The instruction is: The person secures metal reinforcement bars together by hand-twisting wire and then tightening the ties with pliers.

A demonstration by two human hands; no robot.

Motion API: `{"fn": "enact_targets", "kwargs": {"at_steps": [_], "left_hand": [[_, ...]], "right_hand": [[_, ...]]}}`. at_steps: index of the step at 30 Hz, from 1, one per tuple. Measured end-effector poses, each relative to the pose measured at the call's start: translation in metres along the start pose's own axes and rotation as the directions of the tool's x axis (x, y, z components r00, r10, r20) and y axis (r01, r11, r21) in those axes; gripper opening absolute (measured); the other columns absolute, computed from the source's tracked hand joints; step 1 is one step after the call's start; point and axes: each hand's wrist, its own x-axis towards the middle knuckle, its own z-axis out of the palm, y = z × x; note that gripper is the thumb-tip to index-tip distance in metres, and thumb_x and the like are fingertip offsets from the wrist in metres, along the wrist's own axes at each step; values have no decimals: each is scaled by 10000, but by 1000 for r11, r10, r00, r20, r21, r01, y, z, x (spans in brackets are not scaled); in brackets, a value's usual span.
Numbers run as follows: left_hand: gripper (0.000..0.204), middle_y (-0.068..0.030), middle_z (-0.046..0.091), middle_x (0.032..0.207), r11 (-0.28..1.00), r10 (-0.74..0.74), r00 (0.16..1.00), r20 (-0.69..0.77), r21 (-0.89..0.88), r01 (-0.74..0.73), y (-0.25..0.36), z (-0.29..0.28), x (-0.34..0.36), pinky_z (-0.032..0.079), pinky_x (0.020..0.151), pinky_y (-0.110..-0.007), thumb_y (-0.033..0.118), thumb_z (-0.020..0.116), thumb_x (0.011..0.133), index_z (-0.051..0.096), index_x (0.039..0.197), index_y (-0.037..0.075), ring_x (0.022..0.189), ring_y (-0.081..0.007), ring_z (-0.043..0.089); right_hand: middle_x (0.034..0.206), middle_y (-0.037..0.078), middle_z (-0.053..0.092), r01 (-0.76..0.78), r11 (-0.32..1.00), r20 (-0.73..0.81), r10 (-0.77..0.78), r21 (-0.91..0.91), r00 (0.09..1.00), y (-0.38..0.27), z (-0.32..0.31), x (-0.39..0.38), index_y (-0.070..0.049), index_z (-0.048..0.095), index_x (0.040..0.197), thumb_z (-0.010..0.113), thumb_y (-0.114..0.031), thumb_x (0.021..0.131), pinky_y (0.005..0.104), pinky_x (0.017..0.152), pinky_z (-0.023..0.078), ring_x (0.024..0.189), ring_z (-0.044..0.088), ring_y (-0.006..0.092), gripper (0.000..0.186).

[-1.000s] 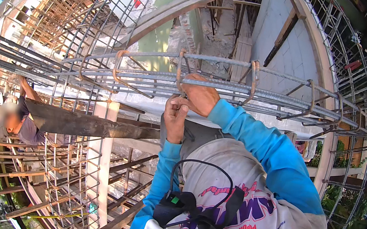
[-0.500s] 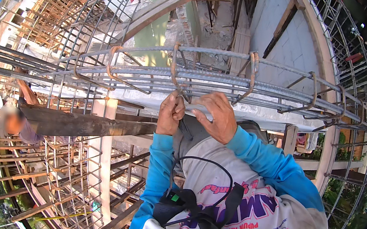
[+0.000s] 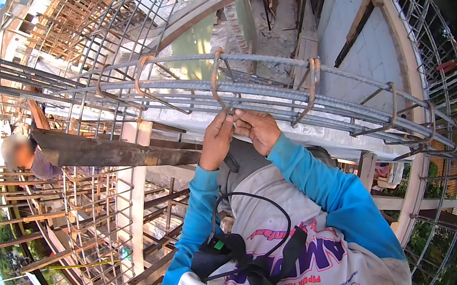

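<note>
My left hand (image 3: pixel 216 145) points upward at the underside of a horizontal rebar cage (image 3: pixel 269 92), thumb and fingers pinched together. Against it, my right hand (image 3: pixel 260 131) comes in from the right with its fingers closed, and the fingertips of both meet. What they pinch is too small to make out. Just above the fingertips is the lower end of a rusty stirrup (image 3: pixel 214 77), which wraps around the long grey ribbed bars. Another rusty stirrup (image 3: pixel 312 90) hangs on the bars to the right.
A thick weathered timber (image 3: pixel 117 156) reaches in from the left, near a person (image 3: pixel 43 165). An upright wooden post (image 3: pixel 129 204) stands left of my arm. Rebar mesh (image 3: pixel 136 9) rises at far left; a diagonal beam (image 3: pixel 214 7) crosses beyond the cage. Wooden scaffolding (image 3: pixel 28 214) lies below left.
My right hand has moved left and closed its spread fingers beside my left fingertips. My left hand has turned slightly and stays under the stirrup.
</note>
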Motion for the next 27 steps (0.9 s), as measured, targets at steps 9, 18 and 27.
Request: {"fn": "enact_targets", "kwargs": {"at_steps": [9, 18, 27], "left_hand": [[253, 49, 363, 616, 992, -100, 983, 155, 90, 86, 0, -39, 22, 262, 506, -247, 216, 476, 964, 576, 843, 17, 573, -57, 289], [299, -25, 576, 790, 956, 254, 957, -137, 183, -228, -35, -5, 8, 411, 642, -241, 216, 501, 972, 615, 1102, -28, 726, -81, 486], [277, -123, 658, 979, 871, 353, 934, -53, 383, -308, -19, -17, 5, 461, 801, -288, 160, 500, 963, 582, 1125, -49, 912, -137, 573]], "right_hand": [[768, 25, 620, 129, 991, -22, -129, -38, 991, 8, -7, -5, -24, 626, 905, 635, -179, 886, 237, 593, 507, 667, 574, 86, 157], [773, 67, 610, 63, 957, -166, -113, -283, 980, 7, -6, 21, 16, 631, 844, 617, -118, 881, 279, 582, 510, 666, 576, 141, 140], [672, 34, 543, 294, 879, -173, -379, -376, 909, 14, -12, 1, 17, 634, 823, 620, -127, 867, 278, 526, 489, 575, 503, 107, 152]]}}
